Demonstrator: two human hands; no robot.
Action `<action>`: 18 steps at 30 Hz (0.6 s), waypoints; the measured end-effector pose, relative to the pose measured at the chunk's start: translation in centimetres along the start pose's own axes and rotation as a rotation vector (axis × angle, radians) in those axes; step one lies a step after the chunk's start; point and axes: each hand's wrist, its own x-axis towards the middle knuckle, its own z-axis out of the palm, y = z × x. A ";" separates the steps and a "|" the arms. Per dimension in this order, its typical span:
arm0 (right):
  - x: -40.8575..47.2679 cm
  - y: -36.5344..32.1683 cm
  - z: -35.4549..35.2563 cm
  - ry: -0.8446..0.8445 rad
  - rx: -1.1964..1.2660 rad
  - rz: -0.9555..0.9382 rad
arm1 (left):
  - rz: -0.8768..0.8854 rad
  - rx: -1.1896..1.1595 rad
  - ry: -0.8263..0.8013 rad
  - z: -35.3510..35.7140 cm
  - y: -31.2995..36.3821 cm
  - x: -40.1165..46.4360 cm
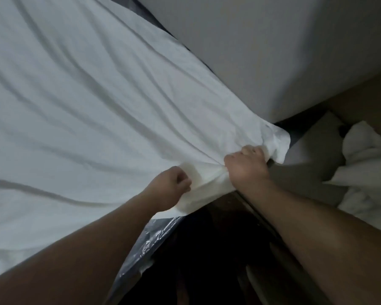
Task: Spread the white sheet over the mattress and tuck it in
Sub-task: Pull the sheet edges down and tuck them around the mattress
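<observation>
The white sheet (pixel 86 106) lies wrinkled across the mattress, filling the left and centre of the view. Its corner (pixel 277 139) hangs past the bed's corner near the wall. My left hand (pixel 169 186) is closed on the sheet's near edge. My right hand (pixel 246 166) grips a bunched fold of the same edge, a little further toward the corner. The mattress (pixel 145 238), wrapped in shiny clear plastic, shows below the sheet's edge by my left forearm.
A pale wall (pixel 273 51) runs along the far side of the bed. A heap of white bedding (pixel 365 172) lies on the floor at the right. A dark gap (pixel 207 260) lies below between the bed and me.
</observation>
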 end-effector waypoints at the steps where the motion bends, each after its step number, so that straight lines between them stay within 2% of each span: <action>1: -0.2 0.1 -0.5 -0.054 -0.042 0.110 | 0.031 0.081 0.033 0.3 -0.7 -0.5; 3: -0.4 -0.6 -1.7 -0.051 -0.018 0.349 | 0.072 0.231 0.089 0.5 -2.6 -1.8; 4: -0.4 -1.7 -2.2 -0.028 0.010 0.414 | 0.074 0.274 0.103 0.4 -4.4 -2.6; 5: -0.5 -3.2 -2.5 0.024 0.013 0.396 | 0.052 0.305 0.118 0.1 -6.2 -3.8; 8: -0.8 -8.6 -3.6 0.180 0.086 0.116 | -0.064 0.336 0.198 -1.2 -12.3 -7.5; 11: -2.1 -16.9 -5.4 0.182 0.186 -0.177 | -0.208 0.357 0.263 -2.7 -18.9 -12.4; 13: -3.3 -22.9 -6.2 0.037 0.286 -0.296 | -0.280 0.353 0.282 -3.3 -23.3 -15.7; 15: -3.9 -28.3 -6.1 -0.193 0.327 -0.360 | -0.343 0.364 0.297 -3.9 -26.7 -18.7; 18: -4.8 -35.5 -4.8 -0.498 0.207 -0.510 | -0.395 0.359 0.267 -4.6 -31.1 -21.8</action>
